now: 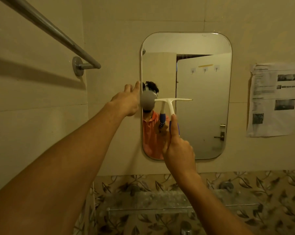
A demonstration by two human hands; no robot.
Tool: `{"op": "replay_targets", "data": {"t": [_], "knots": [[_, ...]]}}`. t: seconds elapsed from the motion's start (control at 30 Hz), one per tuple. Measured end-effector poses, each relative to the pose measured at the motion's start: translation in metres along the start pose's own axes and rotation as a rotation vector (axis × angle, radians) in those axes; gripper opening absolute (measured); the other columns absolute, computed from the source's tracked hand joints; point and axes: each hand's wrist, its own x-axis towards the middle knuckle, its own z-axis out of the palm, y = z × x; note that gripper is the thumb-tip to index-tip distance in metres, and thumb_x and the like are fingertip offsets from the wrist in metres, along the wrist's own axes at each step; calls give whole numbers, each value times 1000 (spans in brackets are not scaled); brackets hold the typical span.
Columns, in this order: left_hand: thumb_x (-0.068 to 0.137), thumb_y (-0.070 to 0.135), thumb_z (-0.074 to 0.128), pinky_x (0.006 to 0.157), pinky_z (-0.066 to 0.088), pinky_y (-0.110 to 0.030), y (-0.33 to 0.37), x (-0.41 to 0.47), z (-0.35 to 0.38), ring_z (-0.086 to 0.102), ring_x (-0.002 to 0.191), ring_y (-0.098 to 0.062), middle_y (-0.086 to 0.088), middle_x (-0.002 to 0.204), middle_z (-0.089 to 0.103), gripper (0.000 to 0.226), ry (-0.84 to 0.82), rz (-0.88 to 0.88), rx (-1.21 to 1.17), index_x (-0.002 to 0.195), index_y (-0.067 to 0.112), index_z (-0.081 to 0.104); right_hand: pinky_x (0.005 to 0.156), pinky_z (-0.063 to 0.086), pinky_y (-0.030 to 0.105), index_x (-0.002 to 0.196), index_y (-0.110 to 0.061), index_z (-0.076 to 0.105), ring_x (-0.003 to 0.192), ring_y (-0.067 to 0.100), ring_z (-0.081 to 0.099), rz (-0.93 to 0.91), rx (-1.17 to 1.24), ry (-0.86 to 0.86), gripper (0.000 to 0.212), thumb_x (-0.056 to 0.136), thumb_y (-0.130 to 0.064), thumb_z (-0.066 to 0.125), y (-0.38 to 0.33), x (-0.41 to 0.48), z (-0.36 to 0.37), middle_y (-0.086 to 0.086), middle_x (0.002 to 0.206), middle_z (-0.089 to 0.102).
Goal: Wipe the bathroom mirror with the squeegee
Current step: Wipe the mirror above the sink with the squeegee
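Tiled wall, mirror apparently mid-wipe: your right hand grip clamps the squeegee, left hand grip apart, touching the edge; next, pull down evenly.

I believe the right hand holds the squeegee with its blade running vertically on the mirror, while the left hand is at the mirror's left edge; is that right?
Not quite: the head view shows the blade of the squeegee running horizontally across the mirror. The right hand does hold it, and the left hand is at the mirror's left edge.
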Motion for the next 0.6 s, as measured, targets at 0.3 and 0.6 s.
{"op": "replay_targets", "data": {"t": [0.3,0.6], "knots": [[95,5,56,106,45,-47,-2,3,7,40,136,-38,-12,163,8,92,10,2,84,160,27,-5,43,48,31,155,-38,-21,46,9,48,8,-5,-2,73,108,-32,35,19,-56,26,-1,64,57],[95,4,57,105,45,-48,-3,6,14,40,136,-39,-13,162,7,91,24,3,99,160,28,-2,39,29,21,154,-38,-22,42,6,41,45,-33,-47,77,105,-30,37,30,-109,44,-5,56,49]]}}
